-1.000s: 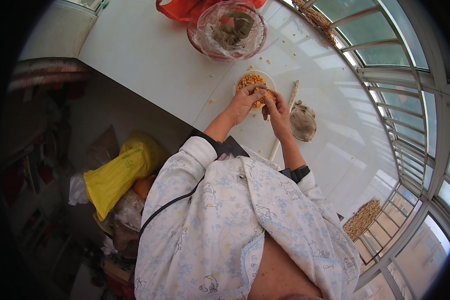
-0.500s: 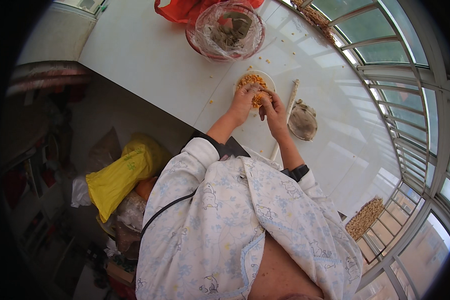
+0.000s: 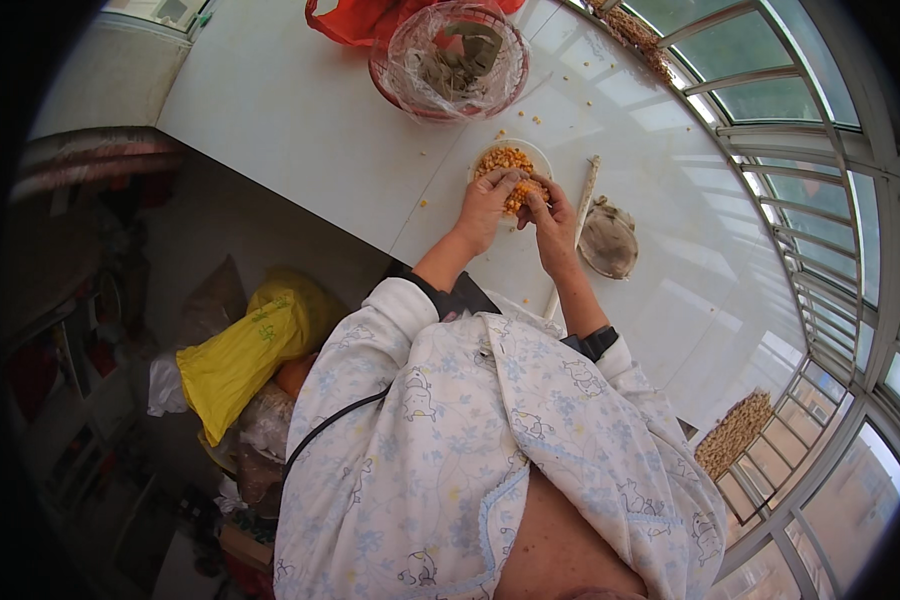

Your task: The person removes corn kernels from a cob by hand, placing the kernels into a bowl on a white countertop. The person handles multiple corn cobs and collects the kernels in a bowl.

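Both my hands meet over a white bowl (image 3: 473, 165) that holds loose yellow-orange corn kernels (image 3: 505, 159). Between my fingers is a short corn cob (image 3: 532, 188), partly covered by them. My left hand (image 3: 481, 213) is closed, its thumb and fingertips pressed to the cob's left side. The right hand (image 3: 554, 225) curls round the other side of the cob, thumb toward me. A pale stick (image 3: 587, 195) and a flat grey-brown cloth-like item (image 3: 608, 240) lie just right of my right hand.
On the white table (image 3: 300, 130), a red basket (image 3: 378, 82) lined with clear plastic stands beyond the bowl, beside a red bag (image 3: 348, 22). Scattered kernels lie around. Below the table's left edge are a yellow bag (image 3: 232, 365) and other bags. Barred windows (image 3: 800, 170) run along the right.
My right hand's fingers have shifted on the cob, and more of its orange surface shows between my hands. The left hand stays nearly in place.
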Action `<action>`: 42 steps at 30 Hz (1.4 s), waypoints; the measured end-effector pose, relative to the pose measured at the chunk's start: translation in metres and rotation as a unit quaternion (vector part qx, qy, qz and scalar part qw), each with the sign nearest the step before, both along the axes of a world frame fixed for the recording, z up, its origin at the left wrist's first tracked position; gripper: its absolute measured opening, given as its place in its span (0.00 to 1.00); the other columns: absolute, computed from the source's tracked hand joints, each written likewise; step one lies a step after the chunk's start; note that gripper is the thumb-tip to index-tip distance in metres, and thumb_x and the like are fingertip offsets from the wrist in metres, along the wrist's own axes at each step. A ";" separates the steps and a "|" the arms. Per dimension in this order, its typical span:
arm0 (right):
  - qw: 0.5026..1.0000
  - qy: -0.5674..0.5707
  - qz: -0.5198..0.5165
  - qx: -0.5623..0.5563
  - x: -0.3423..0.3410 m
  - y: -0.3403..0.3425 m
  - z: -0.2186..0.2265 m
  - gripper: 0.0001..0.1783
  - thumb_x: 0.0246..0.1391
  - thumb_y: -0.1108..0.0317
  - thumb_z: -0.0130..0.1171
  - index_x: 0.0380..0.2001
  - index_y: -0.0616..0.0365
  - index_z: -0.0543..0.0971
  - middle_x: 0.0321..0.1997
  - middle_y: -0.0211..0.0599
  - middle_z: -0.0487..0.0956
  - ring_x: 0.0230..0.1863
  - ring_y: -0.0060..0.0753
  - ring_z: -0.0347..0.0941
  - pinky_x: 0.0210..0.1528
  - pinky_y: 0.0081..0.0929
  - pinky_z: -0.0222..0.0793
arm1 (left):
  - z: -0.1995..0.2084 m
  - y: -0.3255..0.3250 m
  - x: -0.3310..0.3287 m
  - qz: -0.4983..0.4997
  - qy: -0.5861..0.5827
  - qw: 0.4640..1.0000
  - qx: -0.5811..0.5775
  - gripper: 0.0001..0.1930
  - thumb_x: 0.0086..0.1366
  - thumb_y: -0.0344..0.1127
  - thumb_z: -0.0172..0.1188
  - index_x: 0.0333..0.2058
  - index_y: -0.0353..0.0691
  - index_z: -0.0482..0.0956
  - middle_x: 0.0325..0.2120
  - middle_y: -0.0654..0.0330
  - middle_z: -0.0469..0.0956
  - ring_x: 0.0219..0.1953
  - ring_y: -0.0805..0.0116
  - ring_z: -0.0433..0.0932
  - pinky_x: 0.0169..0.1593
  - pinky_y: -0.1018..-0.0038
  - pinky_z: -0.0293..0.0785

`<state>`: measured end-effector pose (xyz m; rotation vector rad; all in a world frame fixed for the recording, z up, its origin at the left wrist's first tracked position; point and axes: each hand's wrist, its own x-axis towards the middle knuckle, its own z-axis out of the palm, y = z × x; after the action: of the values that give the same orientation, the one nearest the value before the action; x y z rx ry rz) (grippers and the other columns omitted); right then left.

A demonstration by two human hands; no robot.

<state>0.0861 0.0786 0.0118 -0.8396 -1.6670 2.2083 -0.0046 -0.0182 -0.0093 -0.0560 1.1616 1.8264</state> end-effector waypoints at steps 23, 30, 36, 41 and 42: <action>0.996 -0.009 0.024 -0.086 0.006 0.014 -0.006 0.20 0.64 0.64 0.50 0.56 0.62 0.69 0.34 0.32 0.75 0.29 0.20 0.70 0.29 0.19 0.67 | -0.004 -0.014 -0.011 -0.012 -0.129 0.987 0.095 0.12 0.69 0.37 0.54 0.46 0.38 0.78 0.40 0.61 0.79 0.46 0.72 0.75 0.52 0.75 0.71; 0.993 -0.014 0.021 -0.112 0.007 0.010 -0.009 0.19 0.65 0.63 0.50 0.55 0.63 0.71 0.35 0.32 0.75 0.28 0.21 0.71 0.27 0.19 0.67 | -0.015 -0.011 -0.006 0.030 -0.124 0.990 0.052 0.11 0.68 0.35 0.54 0.45 0.38 0.79 0.42 0.61 0.79 0.46 0.71 0.75 0.53 0.74 0.71; 0.980 -0.013 -0.004 -0.196 0.008 0.015 -0.008 0.19 0.65 0.61 0.50 0.52 0.63 0.72 0.33 0.31 0.75 0.27 0.22 0.71 0.26 0.19 0.67 | -0.007 -0.011 -0.007 0.020 -0.102 0.993 0.060 0.12 0.69 0.37 0.54 0.45 0.38 0.78 0.41 0.62 0.79 0.44 0.72 0.76 0.51 0.74 0.71; 0.978 -0.016 0.012 -0.207 0.007 0.016 -0.011 0.19 0.65 0.60 0.51 0.51 0.63 0.73 0.32 0.31 0.75 0.26 0.21 0.71 0.23 0.19 0.67 | -0.001 -0.010 -0.004 -0.013 -0.018 1.000 0.012 0.13 0.69 0.39 0.54 0.45 0.37 0.78 0.41 0.63 0.78 0.44 0.74 0.75 0.53 0.75 0.70; 0.981 -0.027 0.011 -0.189 0.007 0.015 -0.012 0.19 0.64 0.60 0.51 0.51 0.63 0.73 0.31 0.31 0.75 0.25 0.21 0.71 0.23 0.19 0.66 | -0.001 -0.009 -0.004 -0.011 -0.011 1.000 -0.018 0.14 0.69 0.40 0.54 0.45 0.37 0.78 0.41 0.63 0.78 0.44 0.74 0.75 0.53 0.75 0.70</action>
<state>0.0934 0.0931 0.0003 -0.9798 -1.2965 2.5842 -0.0082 -0.0272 -0.0101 -0.0836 1.1758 1.7806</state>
